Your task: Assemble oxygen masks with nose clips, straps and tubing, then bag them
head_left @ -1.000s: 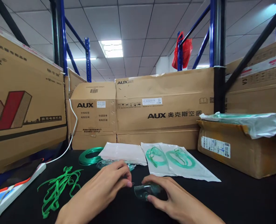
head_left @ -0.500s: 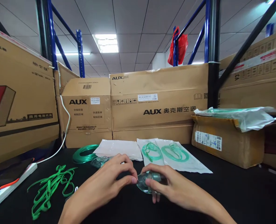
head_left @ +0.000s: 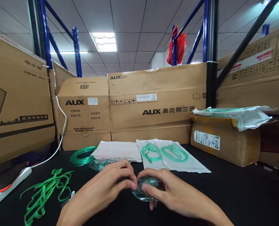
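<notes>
A clear plastic oxygen mask point(head_left: 143, 196) with a pale green tinted neck is held low over the black table. My right hand point(head_left: 164, 186) is closed around it, thumb on its near face and fingers over the top and beneath. At the mask's left edge, the thumb and forefinger of my left hand point(head_left: 117, 180) are pinched together on the rim. Whether a small part sits between those fingertips is hidden. Loose green elastic straps point(head_left: 44, 193) lie to the left of my left forearm.
Behind my hands lie a green tubing coil point(head_left: 77, 157), a clear bag point(head_left: 99, 164), white packets point(head_left: 117, 150) and bagged tubing sets point(head_left: 174, 153). A carton point(head_left: 224, 141) with more packets stands right. A white power strip point(head_left: 12, 188) lies left; large boxes point(head_left: 153, 103) close off the back.
The view has shifted slightly to the right. My hands stay together on the mask, which has tipped a little, and the left fingertips press closer onto its rim.
</notes>
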`<state>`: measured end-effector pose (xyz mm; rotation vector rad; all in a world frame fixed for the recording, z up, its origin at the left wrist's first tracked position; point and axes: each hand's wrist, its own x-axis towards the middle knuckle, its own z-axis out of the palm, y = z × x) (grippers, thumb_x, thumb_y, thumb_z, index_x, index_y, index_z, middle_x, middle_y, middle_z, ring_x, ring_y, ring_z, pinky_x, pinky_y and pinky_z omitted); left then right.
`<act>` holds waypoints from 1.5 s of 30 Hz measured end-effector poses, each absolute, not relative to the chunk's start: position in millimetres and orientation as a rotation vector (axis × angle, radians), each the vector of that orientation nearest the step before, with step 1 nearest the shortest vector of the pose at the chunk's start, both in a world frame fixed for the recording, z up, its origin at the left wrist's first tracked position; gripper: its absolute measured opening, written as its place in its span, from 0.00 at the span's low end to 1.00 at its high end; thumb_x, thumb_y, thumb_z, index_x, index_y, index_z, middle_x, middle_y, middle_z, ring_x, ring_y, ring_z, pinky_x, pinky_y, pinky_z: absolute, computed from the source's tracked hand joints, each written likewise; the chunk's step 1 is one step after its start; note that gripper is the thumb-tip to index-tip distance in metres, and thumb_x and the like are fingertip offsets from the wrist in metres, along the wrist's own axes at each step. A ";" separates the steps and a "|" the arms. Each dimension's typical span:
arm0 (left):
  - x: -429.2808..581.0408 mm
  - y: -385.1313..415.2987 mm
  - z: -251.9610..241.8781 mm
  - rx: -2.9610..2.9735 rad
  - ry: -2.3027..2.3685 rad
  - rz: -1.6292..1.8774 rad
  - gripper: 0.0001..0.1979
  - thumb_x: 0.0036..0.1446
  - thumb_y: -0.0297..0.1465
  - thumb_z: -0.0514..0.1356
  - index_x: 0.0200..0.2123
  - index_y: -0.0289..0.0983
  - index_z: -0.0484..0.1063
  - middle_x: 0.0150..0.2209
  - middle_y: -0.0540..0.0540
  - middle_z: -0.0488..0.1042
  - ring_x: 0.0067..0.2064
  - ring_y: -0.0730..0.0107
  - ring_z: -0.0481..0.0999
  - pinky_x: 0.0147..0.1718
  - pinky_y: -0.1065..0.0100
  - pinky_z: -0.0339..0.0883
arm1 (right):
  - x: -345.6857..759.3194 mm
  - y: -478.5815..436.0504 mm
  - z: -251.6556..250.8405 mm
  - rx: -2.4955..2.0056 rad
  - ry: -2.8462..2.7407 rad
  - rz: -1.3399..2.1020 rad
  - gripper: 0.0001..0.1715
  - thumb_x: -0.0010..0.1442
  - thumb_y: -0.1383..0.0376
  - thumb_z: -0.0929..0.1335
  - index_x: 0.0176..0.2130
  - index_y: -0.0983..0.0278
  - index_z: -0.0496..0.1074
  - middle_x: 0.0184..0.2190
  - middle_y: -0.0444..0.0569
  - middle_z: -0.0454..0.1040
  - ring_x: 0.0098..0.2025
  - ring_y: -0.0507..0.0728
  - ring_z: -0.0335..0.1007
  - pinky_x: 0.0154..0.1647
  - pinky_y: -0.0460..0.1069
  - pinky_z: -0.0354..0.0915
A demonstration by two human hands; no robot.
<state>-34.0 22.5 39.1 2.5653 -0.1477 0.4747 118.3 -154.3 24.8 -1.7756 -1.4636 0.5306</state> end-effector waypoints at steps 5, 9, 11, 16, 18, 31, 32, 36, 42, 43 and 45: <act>-31.6 21.8 39.2 2.537 -0.118 0.472 0.05 0.67 0.28 0.63 0.37 0.44 0.76 0.41 0.57 0.74 0.45 0.73 0.74 0.46 0.74 0.61 | 118.4 -155.3 24.1 -1.735 -1.441 0.585 0.20 0.70 0.52 0.65 0.56 0.58 0.73 0.29 0.45 0.79 0.34 0.56 0.80 0.37 0.48 0.69; -27.9 21.9 38.1 2.532 -0.164 0.548 0.05 0.67 0.28 0.62 0.37 0.43 0.76 0.41 0.56 0.74 0.45 0.72 0.74 0.46 0.73 0.62 | 119.3 -155.7 25.7 -1.666 -1.392 0.611 0.21 0.70 0.52 0.65 0.56 0.59 0.72 0.29 0.44 0.79 0.34 0.56 0.79 0.41 0.51 0.70; -25.1 22.6 37.8 2.511 -0.180 0.609 0.05 0.67 0.27 0.62 0.37 0.43 0.76 0.41 0.55 0.76 0.45 0.71 0.75 0.47 0.72 0.63 | 120.2 -156.0 27.9 -1.609 -1.399 0.624 0.21 0.71 0.51 0.65 0.55 0.59 0.72 0.29 0.44 0.79 0.34 0.56 0.79 0.43 0.52 0.70; -19.5 26.2 38.9 2.407 -0.114 0.656 0.05 0.62 0.29 0.66 0.41 0.44 0.79 0.39 0.55 0.82 0.42 0.68 0.79 0.44 0.71 0.66 | 122.9 -156.4 32.3 -1.453 -1.400 0.657 0.21 0.71 0.52 0.66 0.56 0.61 0.72 0.30 0.45 0.80 0.34 0.56 0.79 0.44 0.54 0.71; -19.1 27.8 39.9 2.344 -0.116 0.628 0.04 0.63 0.30 0.65 0.41 0.43 0.80 0.38 0.54 0.83 0.41 0.67 0.80 0.43 0.71 0.67 | 123.6 -156.6 32.4 -1.392 -1.405 0.674 0.21 0.71 0.53 0.66 0.56 0.62 0.72 0.30 0.46 0.81 0.33 0.56 0.79 0.44 0.54 0.71; -17.8 24.9 40.8 2.154 -0.188 0.751 0.02 0.63 0.31 0.65 0.39 0.43 0.79 0.38 0.53 0.78 0.42 0.69 0.74 0.44 0.70 0.64 | 120.4 -158.6 37.3 -1.249 -1.366 0.682 0.22 0.69 0.53 0.68 0.56 0.63 0.72 0.30 0.46 0.81 0.33 0.56 0.78 0.43 0.54 0.70; -18.4 24.9 40.8 2.161 -0.202 0.746 0.02 0.64 0.31 0.64 0.37 0.43 0.78 0.37 0.53 0.76 0.41 0.69 0.73 0.43 0.70 0.63 | 121.0 -157.8 36.5 -1.235 -1.364 0.694 0.22 0.69 0.53 0.68 0.56 0.63 0.72 0.30 0.46 0.81 0.33 0.56 0.78 0.42 0.53 0.71; -22.7 25.2 39.6 2.213 -0.217 0.670 0.07 0.67 0.36 0.61 0.36 0.41 0.75 0.36 0.53 0.72 0.39 0.69 0.69 0.40 0.70 0.61 | 123.4 -156.0 33.2 -1.233 -1.370 0.730 0.23 0.68 0.54 0.69 0.56 0.64 0.72 0.29 0.47 0.81 0.32 0.55 0.79 0.40 0.53 0.71; -29.8 25.3 38.9 2.254 -0.165 0.544 0.12 0.70 0.42 0.57 0.37 0.41 0.71 0.37 0.53 0.70 0.40 0.68 0.68 0.39 0.69 0.59 | 122.1 -157.6 32.0 -1.230 -1.391 0.771 0.20 0.67 0.53 0.69 0.51 0.64 0.73 0.29 0.46 0.78 0.31 0.56 0.79 0.40 0.53 0.71; -30.4 25.4 39.4 2.261 -0.167 0.527 0.12 0.70 0.42 0.57 0.37 0.41 0.71 0.37 0.53 0.70 0.40 0.68 0.68 0.40 0.69 0.59 | 121.6 -158.0 32.0 -1.243 -1.397 0.770 0.20 0.67 0.53 0.69 0.51 0.63 0.73 0.29 0.45 0.78 0.31 0.55 0.79 0.40 0.53 0.71; -31.2 25.4 40.5 2.289 -0.156 0.518 0.12 0.69 0.42 0.57 0.37 0.42 0.71 0.37 0.53 0.70 0.40 0.68 0.68 0.39 0.69 0.60 | 120.8 -158.8 32.0 -1.291 -1.400 0.752 0.19 0.68 0.53 0.69 0.52 0.62 0.73 0.29 0.45 0.78 0.31 0.55 0.79 0.42 0.54 0.71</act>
